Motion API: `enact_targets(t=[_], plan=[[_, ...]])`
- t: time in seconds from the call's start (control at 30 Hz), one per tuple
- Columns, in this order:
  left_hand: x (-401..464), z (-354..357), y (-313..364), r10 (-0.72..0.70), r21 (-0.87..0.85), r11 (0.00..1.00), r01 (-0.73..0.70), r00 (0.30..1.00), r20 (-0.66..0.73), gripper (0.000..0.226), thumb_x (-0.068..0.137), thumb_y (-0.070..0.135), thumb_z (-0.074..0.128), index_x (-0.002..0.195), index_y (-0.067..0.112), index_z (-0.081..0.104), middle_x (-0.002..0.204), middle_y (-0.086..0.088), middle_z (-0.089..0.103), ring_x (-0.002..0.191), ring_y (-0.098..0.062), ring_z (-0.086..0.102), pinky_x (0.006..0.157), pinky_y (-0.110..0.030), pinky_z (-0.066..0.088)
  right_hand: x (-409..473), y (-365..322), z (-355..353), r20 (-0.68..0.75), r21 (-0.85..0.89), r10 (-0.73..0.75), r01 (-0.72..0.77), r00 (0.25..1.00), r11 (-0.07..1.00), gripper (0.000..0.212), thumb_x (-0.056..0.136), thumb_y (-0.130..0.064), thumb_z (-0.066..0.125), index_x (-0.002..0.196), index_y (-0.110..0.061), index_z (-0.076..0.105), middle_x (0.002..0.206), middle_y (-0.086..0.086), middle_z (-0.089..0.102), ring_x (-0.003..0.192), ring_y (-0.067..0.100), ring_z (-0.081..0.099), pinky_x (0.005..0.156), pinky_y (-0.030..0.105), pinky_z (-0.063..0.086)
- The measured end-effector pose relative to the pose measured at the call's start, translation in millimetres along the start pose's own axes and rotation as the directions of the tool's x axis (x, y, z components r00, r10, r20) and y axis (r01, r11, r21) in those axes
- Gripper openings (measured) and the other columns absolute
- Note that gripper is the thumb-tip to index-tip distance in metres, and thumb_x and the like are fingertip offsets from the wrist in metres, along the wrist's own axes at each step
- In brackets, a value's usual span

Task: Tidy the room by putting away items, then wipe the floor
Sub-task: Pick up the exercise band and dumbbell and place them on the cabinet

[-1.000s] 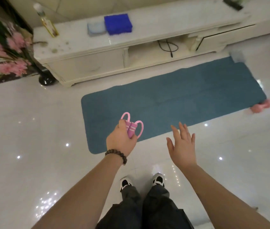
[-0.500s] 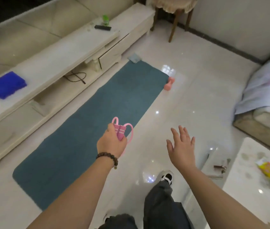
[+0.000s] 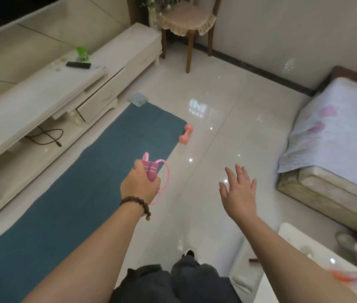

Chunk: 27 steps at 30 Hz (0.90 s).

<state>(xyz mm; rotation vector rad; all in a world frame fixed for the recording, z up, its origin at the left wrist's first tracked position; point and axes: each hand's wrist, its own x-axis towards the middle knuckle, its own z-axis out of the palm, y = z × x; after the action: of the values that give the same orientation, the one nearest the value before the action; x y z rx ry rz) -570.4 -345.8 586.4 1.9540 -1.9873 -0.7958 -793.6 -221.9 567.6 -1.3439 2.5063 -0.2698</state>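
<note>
Left hand: the person's left hand (image 3: 140, 185) is up in front of the body, fingers (image 3: 154, 182) curled tight round the two handles of a bundled pink plastic jump rope (image 3: 151, 171), loops of cord spilling out to the right.
Right hand: the right hand (image 3: 239, 194) hangs free over the glossy white tiled floor (image 3: 227, 119), fingers straight and spread, gripping nothing.
Rope's place: off the ground, in that left-hand grip, over the right edge of the long teal exercise mat (image 3: 81, 189).
Further out: a small pink dumbbell (image 3: 186, 134) lies on the floor just beside the mat's far right corner, and a folded pale blue cloth (image 3: 138, 99) sits at the mat's far end.
Left side: a long cream low cabinet (image 3: 42, 95) carries a black remote (image 3: 78, 64) and a green-capped bottle (image 3: 81, 53) on its top.
Step in hand: putting-away, I'd say; the rope is picked up but not yet stowed.
Next move: looks like it needs a home for the rope, or the free right hand going down for the dumbbell; mat and wiping come after.
</note>
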Motion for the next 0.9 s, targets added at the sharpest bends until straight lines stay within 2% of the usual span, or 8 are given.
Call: enact_targets(t=[0.2, 0.37, 0.47, 0.63, 0.77, 0.9], plan=[[71.1, 22.7, 75.3, 0.001, -0.012, 1.0, -0.002, 0.999, -0.035, 0.024, 0.084, 0.025, 0.06, 0.097, 0.017, 0.041, 0.079, 0.0, 0.057, 0.066, -0.022, 0.057, 0.056, -0.031, 0.045, 102.5, 18.4, -31.8, 0.001, 0.009, -0.038, 0.038, 0.999, 0.999, 0.05, 0.1, -0.034, 0.037, 0.148, -0.022, 0.029, 0.159, 0.005, 0.013, 0.147, 0.02, 0.001, 0.118, 0.048, -0.002], [139.0, 50.9, 111.9, -0.039, -0.03, 0.999, 0.037, 0.998, -0.047, 0.026, 0.083, 0.025, 0.06, 0.1, 0.016, 0.043, 0.082, -0.004, 0.06, 0.07, -0.026, 0.06, 0.064, -0.039, 0.054, 192.5, 22.7, -40.1, 0.011, -0.016, -0.097, 0.097, 0.995, 0.995, 0.05, 0.101, -0.037, 0.033, 0.148, -0.024, 0.026, 0.16, 0.004, 0.011, 0.147, 0.02, 0.0, 0.118, 0.047, -0.003], [189.3, 73.9, 129.8, -0.059, -0.051, 0.997, 0.057, 0.997, -0.042, 0.028, 0.081, 0.025, 0.061, 0.1, 0.016, 0.043, 0.082, -0.004, 0.06, 0.07, -0.026, 0.06, 0.065, -0.04, 0.054, 259.5, 23.4, -35.6, 0.006, -0.043, -0.121, 0.121, 0.993, 0.992, 0.05, 0.101, -0.037, 0.033, 0.148, -0.023, 0.027, 0.159, 0.005, 0.013, 0.147, 0.02, 0.001, 0.118, 0.048, -0.002], [285.9, 101.0, 153.9, -0.176, -0.046, 0.984, 0.175, 0.984, -0.035, 0.025, 0.083, 0.026, 0.06, 0.098, 0.019, 0.041, 0.085, -0.001, 0.059, 0.07, -0.023, 0.057, 0.058, -0.031, 0.042, 384.8, 7.1, -21.0, 0.146, -0.094, -0.2, 0.215, 0.969, 0.972, 0.05, 0.101, -0.038, 0.031, 0.149, -0.025, 0.023, 0.16, 0.004, 0.009, 0.147, 0.021, 0.0, 0.118, 0.048, -0.003], [357.6, 102.6, 182.5, -0.314, -0.064, 0.948, 0.311, 0.948, -0.054, 0.026, 0.084, 0.026, 0.059, 0.101, 0.016, 0.043, 0.086, -0.002, 0.059, 0.071, -0.025, 0.058, 0.059, -0.031, 0.045, 482.1, -15.5, -29.0, 0.269, -0.115, -0.253, 0.292, 0.929, 0.949, 0.05, 0.101, -0.038, 0.03, 0.149, -0.027, 0.021, 0.161, 0.002, 0.004, 0.147, 0.02, -0.003, 0.118, 0.048, -0.003], [418.5, 96.8, 213.2, -0.388, -0.091, 0.92, 0.381, 0.918, -0.081, 0.025, 0.083, 0.024, 0.059, 0.1, 0.017, 0.043, 0.084, -0.002, 0.06, 0.069, -0.025, 0.056, 0.056, -0.03, 0.039, 570.3, -42.4, -45.4, 0.291, -0.123, -0.327, 0.374, 0.899, 0.919, 0.05, 0.101, -0.041, 0.027, 0.149, -0.027, 0.021, 0.161, 0.002, 0.005, 0.147, 0.02, -0.003, 0.119, 0.047, -0.003]])
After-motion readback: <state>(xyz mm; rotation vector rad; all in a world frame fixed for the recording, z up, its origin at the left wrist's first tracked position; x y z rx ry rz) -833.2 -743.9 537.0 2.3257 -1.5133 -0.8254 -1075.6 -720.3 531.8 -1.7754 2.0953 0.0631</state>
